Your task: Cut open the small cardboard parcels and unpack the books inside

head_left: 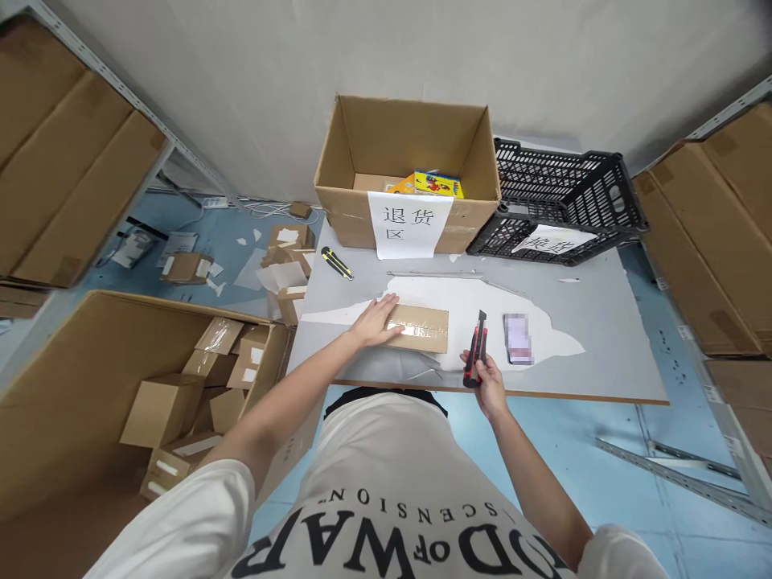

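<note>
Standing at the near edge of a grey desk [603,322], a person grips a red-and-black utility knife [476,349] in the right hand [487,381], fingers closed round its handle, blade end pointing away. The left hand [375,320] lies flat, fingers spread, on the left end of a small taped cardboard parcel [422,328] resting on the desk just beside the knife. By the look of it, the parcel is pinned for opening; the cut would call for bringing the blade to the tape seam, clear of the holding hand. A phone [518,338] lies to the right, a yellow knife [336,263] farther back. Beyond stand an open labelled carton [410,169] and a black crate [567,201].
</note>
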Available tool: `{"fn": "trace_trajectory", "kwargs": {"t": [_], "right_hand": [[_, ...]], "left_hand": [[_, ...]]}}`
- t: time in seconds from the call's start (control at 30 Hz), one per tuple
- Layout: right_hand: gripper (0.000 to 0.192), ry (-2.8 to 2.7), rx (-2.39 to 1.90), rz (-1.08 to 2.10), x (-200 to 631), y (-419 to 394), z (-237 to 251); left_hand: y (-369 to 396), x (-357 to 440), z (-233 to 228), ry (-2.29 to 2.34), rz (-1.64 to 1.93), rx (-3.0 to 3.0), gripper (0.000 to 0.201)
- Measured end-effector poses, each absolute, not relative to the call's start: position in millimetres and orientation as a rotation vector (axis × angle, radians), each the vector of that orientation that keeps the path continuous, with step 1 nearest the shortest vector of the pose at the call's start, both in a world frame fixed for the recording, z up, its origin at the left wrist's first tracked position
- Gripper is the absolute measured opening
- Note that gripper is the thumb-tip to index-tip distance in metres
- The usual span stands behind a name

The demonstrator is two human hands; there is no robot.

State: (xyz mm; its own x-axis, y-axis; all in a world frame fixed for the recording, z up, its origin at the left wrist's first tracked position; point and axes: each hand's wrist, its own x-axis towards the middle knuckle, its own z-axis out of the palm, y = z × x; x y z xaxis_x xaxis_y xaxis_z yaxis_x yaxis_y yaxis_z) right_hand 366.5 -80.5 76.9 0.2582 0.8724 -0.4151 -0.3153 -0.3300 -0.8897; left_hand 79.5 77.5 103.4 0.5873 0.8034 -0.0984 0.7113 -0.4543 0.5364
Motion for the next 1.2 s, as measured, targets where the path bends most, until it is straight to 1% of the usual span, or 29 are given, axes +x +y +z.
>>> {"fn": "trace_trajectory", "kwargs": {"t": [0.07, 0.13, 0.2, 0.3, 0.5, 0.73, 0.83, 0.93, 1.1, 1.2], "right_hand": [[0.037, -0.459, -1.363, 1.375, 352, -74, 75], [0.036, -0.378, -1.321, 1.452, 342, -70, 74], [0.035, -0.325, -1.293, 1.518, 336, -70, 72], [0.032, -0.26, -1.277, 1.548, 333, -71, 70], [0.027, -0.191, -1.262, 1.549, 327, -75, 64], [0.024, -0.235, -1.308, 1.451, 327, -62, 58], [0.019, -0.234, -1.311, 1.447, 338, -39, 63], [0.016, -0.342, -1.355, 1.46, 353, -4, 74], [0.02, -0.555, -1.427, 1.549, 369, 76, 96], [0.019, -0.67, -1.551, 1.616, 366, 120, 102]], "left_hand": [[93, 66, 104, 1.274, 0.304, 2.12, 0.074], [108, 51, 101, 1.382, 0.321, 1.857, 0.072], [119, 38, 97, 1.408, 0.27, 1.53, 0.076], [124, 26, 92, 1.289, 0.189, 1.207, 0.08], [111, 22, 87, 1.126, 0.241, 1.051, 0.069], [105, 22, 84, 1.155, 0.239, 0.921, 0.08], [98, 21, 89, 1.149, 0.279, 0.927, 0.078], [83, 22, 90, 1.147, 0.402, 0.929, 0.073], [42, 34, 80, 1.209, 0.506, 0.952, 0.071], [14, 47, 75, 1.193, 0.548, 0.948, 0.068]]}}
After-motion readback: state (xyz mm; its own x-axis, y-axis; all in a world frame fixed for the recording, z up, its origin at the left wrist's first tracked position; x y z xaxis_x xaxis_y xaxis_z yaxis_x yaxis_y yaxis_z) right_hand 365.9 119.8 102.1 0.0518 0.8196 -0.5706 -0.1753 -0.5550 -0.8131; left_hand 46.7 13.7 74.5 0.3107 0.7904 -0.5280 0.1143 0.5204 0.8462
